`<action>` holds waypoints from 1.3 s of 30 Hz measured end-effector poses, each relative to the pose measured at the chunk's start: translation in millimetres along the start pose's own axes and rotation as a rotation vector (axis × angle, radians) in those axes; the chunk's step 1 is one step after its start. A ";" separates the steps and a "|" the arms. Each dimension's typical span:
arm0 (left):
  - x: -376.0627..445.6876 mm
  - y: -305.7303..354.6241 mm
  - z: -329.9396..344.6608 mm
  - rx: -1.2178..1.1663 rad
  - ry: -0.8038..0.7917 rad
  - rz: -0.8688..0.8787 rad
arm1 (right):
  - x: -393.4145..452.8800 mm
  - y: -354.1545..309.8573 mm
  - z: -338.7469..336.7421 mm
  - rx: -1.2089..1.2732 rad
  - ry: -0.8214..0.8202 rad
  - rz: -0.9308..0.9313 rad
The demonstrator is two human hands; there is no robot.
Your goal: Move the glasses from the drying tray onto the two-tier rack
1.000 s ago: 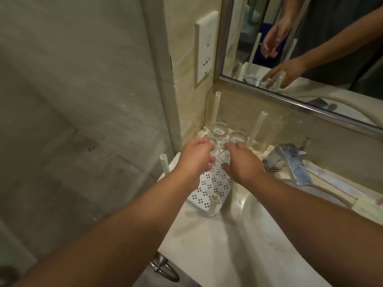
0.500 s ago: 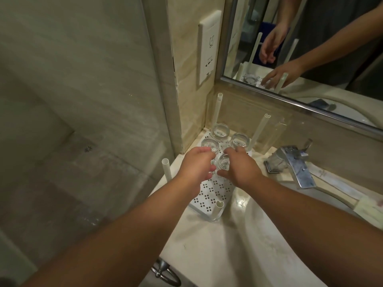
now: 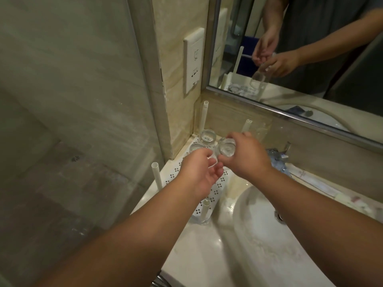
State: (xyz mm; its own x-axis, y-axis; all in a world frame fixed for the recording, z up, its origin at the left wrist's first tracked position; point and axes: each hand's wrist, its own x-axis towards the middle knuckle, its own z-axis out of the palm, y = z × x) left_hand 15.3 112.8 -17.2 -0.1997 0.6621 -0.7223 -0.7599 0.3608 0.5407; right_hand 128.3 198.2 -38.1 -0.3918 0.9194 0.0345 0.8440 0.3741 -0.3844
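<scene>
Two glasses (image 3: 202,141) stood upside down at the far left of the drying tray (image 3: 176,172); the left hand (image 3: 199,175) hovered near them, fingers loosely curled, seemingly holding nothing; the right hand (image 3: 244,156) gripped a lifted glass (image 3: 227,149) above the tray; the carrying step was under way; next it needed a steady move to the rack, which was not in view.

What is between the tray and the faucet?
In the head view, the right hand, holding a glass, crosses between the tray and the faucet.
</scene>
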 end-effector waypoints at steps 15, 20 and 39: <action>-67.1 -31.5 45.6 0.112 -0.285 -0.352 | -88.5 -10.7 -113.1 -0.046 0.237 -0.184; -86.9 -54.3 60.6 0.159 -0.315 -0.377 | -120.5 0.3 -132.6 -0.125 0.246 -0.221; -109.7 -66.7 93.5 0.293 -0.504 0.107 | -171.6 49.6 -123.1 0.187 0.509 -0.027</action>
State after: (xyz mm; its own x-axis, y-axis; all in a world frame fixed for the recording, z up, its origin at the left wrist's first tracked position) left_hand 145.7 77.6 66.3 0.1065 0.9094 -0.4021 -0.5352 0.3933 0.7476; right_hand 282.4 73.9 50.5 -0.1461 0.8697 0.4714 0.7385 0.4130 -0.5330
